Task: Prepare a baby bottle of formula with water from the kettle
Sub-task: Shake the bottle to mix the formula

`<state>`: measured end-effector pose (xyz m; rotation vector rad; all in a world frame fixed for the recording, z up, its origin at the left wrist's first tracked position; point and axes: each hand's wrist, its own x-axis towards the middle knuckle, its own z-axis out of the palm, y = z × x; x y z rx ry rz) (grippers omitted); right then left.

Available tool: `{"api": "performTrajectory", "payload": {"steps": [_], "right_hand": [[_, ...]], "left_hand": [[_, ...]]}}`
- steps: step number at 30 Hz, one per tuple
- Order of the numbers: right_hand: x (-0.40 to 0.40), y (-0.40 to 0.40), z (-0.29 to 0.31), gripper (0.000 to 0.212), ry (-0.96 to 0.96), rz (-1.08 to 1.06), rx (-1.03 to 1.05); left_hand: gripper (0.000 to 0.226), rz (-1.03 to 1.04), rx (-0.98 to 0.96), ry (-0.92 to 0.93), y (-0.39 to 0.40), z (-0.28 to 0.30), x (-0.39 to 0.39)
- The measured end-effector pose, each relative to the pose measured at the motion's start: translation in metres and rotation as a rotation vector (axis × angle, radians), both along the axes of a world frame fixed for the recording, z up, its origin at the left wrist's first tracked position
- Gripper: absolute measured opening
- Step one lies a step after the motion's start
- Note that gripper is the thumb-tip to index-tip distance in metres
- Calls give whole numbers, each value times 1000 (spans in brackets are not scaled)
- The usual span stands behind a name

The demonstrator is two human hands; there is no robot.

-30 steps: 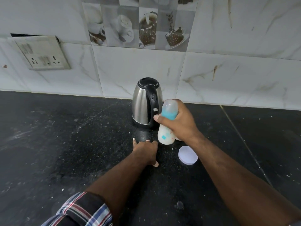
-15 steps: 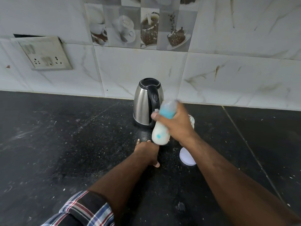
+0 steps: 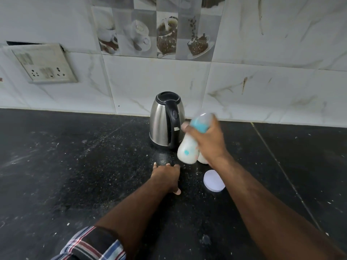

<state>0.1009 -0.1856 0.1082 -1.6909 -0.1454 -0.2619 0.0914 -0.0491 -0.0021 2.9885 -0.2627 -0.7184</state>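
Starting at the far left of my view, a switch and socket plate [image 3: 45, 64] sits on the marble wall tiles [image 3: 272, 30], above the back edge of the black stone counter [image 3: 56, 175]. Higher up, a band of tiles printed with coffee cups [image 3: 155, 29] runs along the wall.

At the near edge, a plaid sleeve [image 3: 90, 244] shows on my left arm. My left hand [image 3: 165, 178] lies palm down on the counter around the middle, fingers straight and spread flat against the stone, holding nothing.

Just beyond that hand, close to the back edge, the steel kettle [image 3: 165, 121] stands upright with its black lid down and its handle turned toward me.

Right of the kettle, my right hand [image 3: 208, 141] grips the baby bottle [image 3: 188, 151], fingers and thumb curled round its upper part by the teal collar. The bottle is off the counter, tilted with its top toward the right, blurred, and full of white liquid. Something white shows just behind it; I cannot tell what.

Nearer to me, beside my right forearm, a round white lid [image 3: 214, 181] lies flat on the counter.
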Motion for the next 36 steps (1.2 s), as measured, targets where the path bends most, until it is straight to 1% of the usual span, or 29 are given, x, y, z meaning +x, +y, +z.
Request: {"api": "performTrajectory", "payload": {"steps": [1,2,3,5,6,7,9,10,11,13,14,15,17,18,19,21,22,23,24,25,26,27,29,30,31,33,34,35,36], "right_hand": [[-3,0,-4,46,2,62,-116],[-5,-1,-6,49,2,68,-156],[-4,-3,-3,48,-19,41,-133],[-1,-5,4,40,-34,-63,42],[-1,-5,5,39,-32,-73,55],[-3,-4,5,41,-19,-41,-7],[-10,1,-4,47,27,95,-225],[-12,1,-6,48,25,83,-230],[-9,0,-2,45,5,61,-173],[-2,-4,3,40,0,-23,40],[-1,-4,3,40,3,-25,52],[-3,-2,4,43,18,4,0],[-9,0,-4,50,52,100,-191],[-9,-1,-3,49,37,91,-196],[-7,-2,3,46,13,74,-137],[2,-7,11,39,-25,-42,41],[2,-7,11,40,-36,-59,39],[0,-5,10,42,-24,-26,-17],[-3,-4,3,46,11,40,-155],[-5,-2,-3,49,37,87,-245],[-7,-2,-3,50,25,64,-259],[-5,-2,3,49,-3,27,-199],[1,-5,12,41,-56,-91,42],[1,-5,12,39,-61,-102,75],[-2,-3,11,39,-46,-67,51],[-10,1,-3,44,9,67,-157],[-13,1,-2,45,3,65,-179],[-10,0,1,43,-29,40,-139],[-5,-1,8,41,-53,-29,-25]], "left_hand": [[93,3,6,2,-1,0,0],[93,6,7,5,-1,0,0],[93,5,5,1,-1,1,0],[91,-4,3,-13,0,-1,-1],[91,-5,5,-16,-1,-1,-1],[91,-6,11,-16,-1,-1,-2],[94,-3,24,0,-2,0,-1],[94,1,23,4,-3,0,0],[93,2,19,1,-3,0,0],[90,5,6,1,-3,-2,1],[90,9,3,9,-3,-2,1],[91,13,5,15,-3,-2,1],[92,15,12,20,-3,-2,1],[93,18,13,19,-4,-2,1],[93,19,12,14,-4,-1,0],[94,20,9,15,-4,0,-1],[95,20,8,22,-4,1,-2],[94,20,6,25,-4,2,-2],[93,21,4,25,-4,2,-2],[93,23,4,24,-4,2,-2],[92,22,5,20,-4,1,-1],[91,19,5,8,-4,1,-1],[90,16,7,1,-3,-2,0],[91,16,7,5,-3,-2,0],[91,18,9,6,-3,-2,-1],[92,22,12,14,-3,-1,-1],[92,22,10,12,-3,0,-1],[92,21,7,4,-3,0,-1],[92,17,6,0,-3,0,-1]]}}
